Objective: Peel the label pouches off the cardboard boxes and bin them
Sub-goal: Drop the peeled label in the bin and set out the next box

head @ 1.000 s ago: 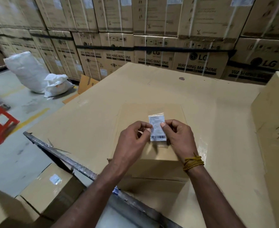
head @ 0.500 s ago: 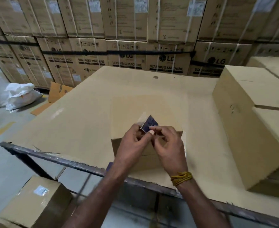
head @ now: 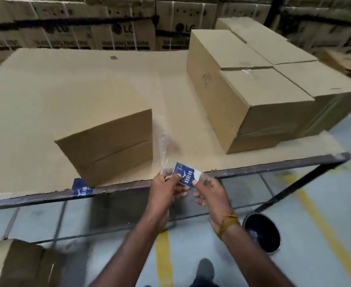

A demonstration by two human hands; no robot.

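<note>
A clear label pouch (head: pixel 163 150) with a blue card (head: pixel 186 175) in it is off the box and held in front of the table's edge. My left hand (head: pixel 166 188) pinches the card's left side. My right hand (head: pixel 208 193) pinches its right end. The cardboard box (head: pixel 108 141) it came from stands on the table, left of my hands. A dark round bin (head: pixel 262 232) stands on the floor below my right wrist.
The table (head: pixel 67 79) is covered with a cardboard sheet and has a dark metal frame. Bigger boxes (head: pixel 253 79) are stacked at its right. A blue card (head: pixel 81 188) lies at the front edge. Another box (head: pixel 13 264) sits on the floor at lower left. Washing-machine cartons line the back.
The pouch has come off the box top and both hands have drawn it down and right, past the table's edge. My view has swung right, so the bin now shows.
</note>
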